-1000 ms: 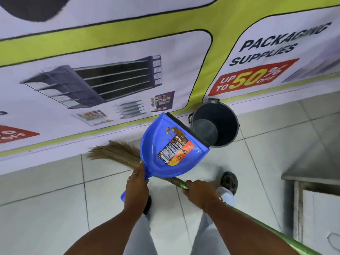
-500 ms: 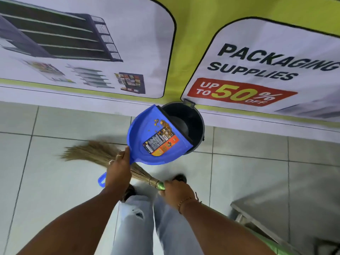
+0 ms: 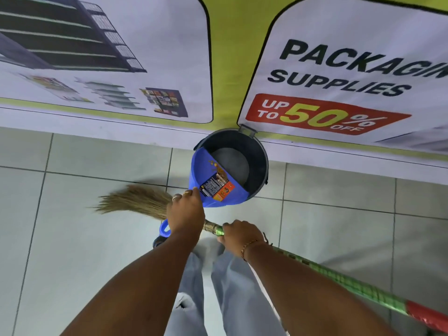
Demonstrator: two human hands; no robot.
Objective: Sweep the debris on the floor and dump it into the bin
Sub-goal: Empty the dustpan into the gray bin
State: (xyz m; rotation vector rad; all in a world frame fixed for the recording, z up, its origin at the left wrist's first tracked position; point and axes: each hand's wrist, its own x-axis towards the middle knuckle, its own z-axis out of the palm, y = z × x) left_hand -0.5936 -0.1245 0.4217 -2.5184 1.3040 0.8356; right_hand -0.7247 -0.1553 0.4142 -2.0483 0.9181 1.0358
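My left hand grips the handle of a blue dustpan, tilted with its front lip over the left part of the rim of a black bin. Brown debris lies in the pan near that lip, above a printed label. My right hand holds a broom by its green handle. The broom's straw head points left, low over the tiled floor, partly hidden behind my left hand. The bin stands against the wall, and its pale bottom shows.
A large printed banner covers the wall directly behind the bin. Grey floor tiles spread left and right of my legs. A dark shoe shows below the dustpan handle's loop.
The dustpan has moved forward and tipped, so its lip now hangs over the bin's rim, and the debris has slid toward that lip. I have stepped closer to the bin.
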